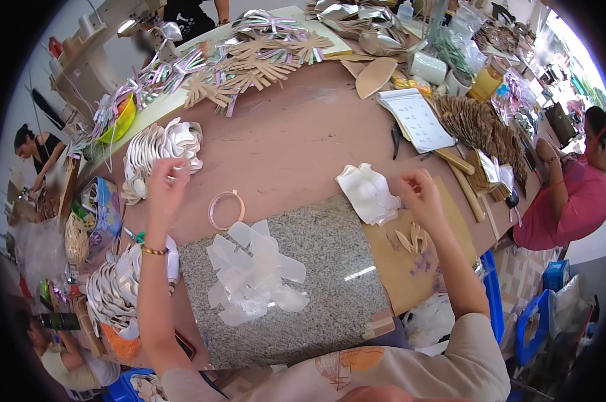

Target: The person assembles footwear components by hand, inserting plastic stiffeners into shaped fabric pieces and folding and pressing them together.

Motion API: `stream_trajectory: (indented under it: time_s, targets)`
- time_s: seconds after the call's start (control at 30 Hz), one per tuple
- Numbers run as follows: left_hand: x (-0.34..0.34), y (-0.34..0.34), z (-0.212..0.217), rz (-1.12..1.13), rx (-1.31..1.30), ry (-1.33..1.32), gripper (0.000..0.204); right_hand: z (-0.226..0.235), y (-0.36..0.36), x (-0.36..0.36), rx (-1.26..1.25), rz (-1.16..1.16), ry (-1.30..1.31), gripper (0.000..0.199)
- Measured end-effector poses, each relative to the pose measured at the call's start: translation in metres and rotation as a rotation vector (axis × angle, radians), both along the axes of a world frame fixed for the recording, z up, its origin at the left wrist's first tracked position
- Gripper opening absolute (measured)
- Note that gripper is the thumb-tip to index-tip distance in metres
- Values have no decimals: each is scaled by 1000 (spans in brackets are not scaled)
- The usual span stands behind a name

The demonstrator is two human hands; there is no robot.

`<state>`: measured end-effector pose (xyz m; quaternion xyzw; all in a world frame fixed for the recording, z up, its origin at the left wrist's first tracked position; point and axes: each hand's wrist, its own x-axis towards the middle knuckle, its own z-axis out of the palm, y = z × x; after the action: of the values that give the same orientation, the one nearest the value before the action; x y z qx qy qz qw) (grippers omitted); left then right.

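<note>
My left hand [168, 177] is raised at the near right side of a stack of white, wavy-edged cut pieces [161, 151], fingers loosely bent and slightly blurred; whether it touches them I cannot tell. My right hand [420, 191] hovers beside a smaller pile of white shaped pieces [368, 193], fingers curled but apart, with nothing visible in them. Between my arms, several translucent, petal-like pieces [256, 271] overlap on a speckled stone slab [336, 268]. A tan ring-shaped roll, perhaps tape [226, 210], lies just beyond the slab.
More white pieces [112, 291] are heaped by my left forearm. Small tan strips [413, 238] lie on brown paper [410, 275]. A notepad [415, 119], a wooden-handled hammer [462, 184] and brown stacked pieces [480, 127] stand right. Co-workers sit at both sides.
</note>
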<state>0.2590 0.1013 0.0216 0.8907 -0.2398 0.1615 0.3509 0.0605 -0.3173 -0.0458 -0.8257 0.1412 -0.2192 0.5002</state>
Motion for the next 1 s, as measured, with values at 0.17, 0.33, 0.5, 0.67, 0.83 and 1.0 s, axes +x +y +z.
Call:
stream_trajectory:
  time_s: [0.17,0.33,0.5,0.67,0.83,1.0]
  targets:
    - [-103,-117,0,-452,167,189,19,-33,-3,7,-641,94,101,19]
    - [-133,-170,-7,-564,61,-33,29,2,15,3,325,296,97,28]
    - [-130,-175,-13,-498,-42,7,34,33,39,-19,149,448,70,33]
    - [-147,-170,-23,-496,-21,252,35,44,62,-33,-47,522,19,28]
    - [-165,-169,-32,-441,-89,398,35,38,71,-32,-356,482,-6,22]
    - [-167,-158,-40,-426,-49,181,34,42,73,-37,-198,499,78,19]
